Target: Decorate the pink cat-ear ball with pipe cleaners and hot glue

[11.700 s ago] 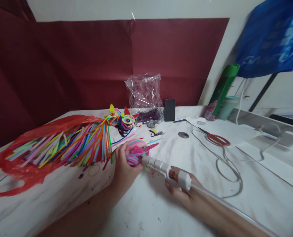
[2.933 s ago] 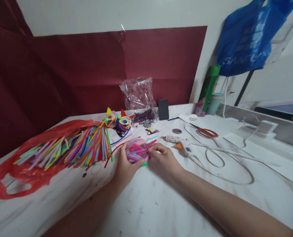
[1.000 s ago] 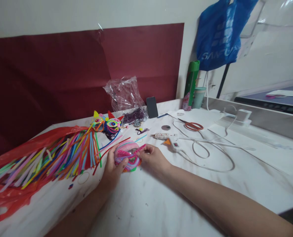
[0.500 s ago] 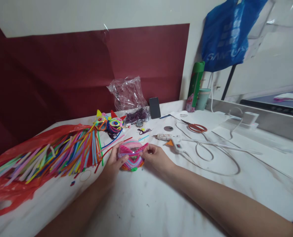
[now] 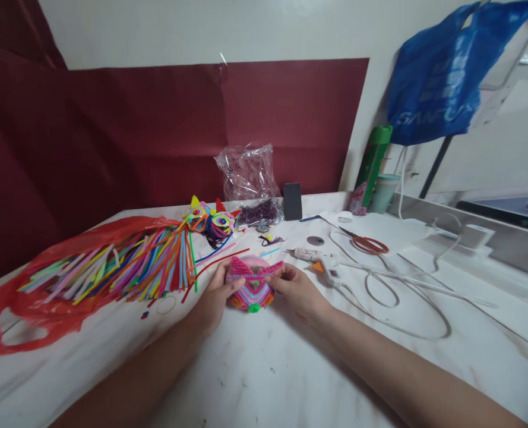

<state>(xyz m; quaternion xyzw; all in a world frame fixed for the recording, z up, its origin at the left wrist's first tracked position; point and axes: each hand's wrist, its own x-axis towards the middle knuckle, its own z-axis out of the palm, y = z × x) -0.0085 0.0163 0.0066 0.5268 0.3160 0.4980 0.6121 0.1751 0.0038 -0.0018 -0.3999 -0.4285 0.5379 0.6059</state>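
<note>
Left hand (image 5: 218, 292) grips the left side of a pink striped ball-shaped craft (image 5: 253, 292), thumb across its front; right hand (image 5: 298, 291) pinches it at the base of the right pink ear. Craft sits between the two hands, touching both, ears up, green spot low on its front. Glue gun (image 5: 307, 255) lies near, beyond the right hand; scissors (image 5: 369, 244) farther back. Bundle of colored pipe cleaners (image 5: 121, 261) on red plastic bag (image 5: 27, 339), left of the left hand.
</note>
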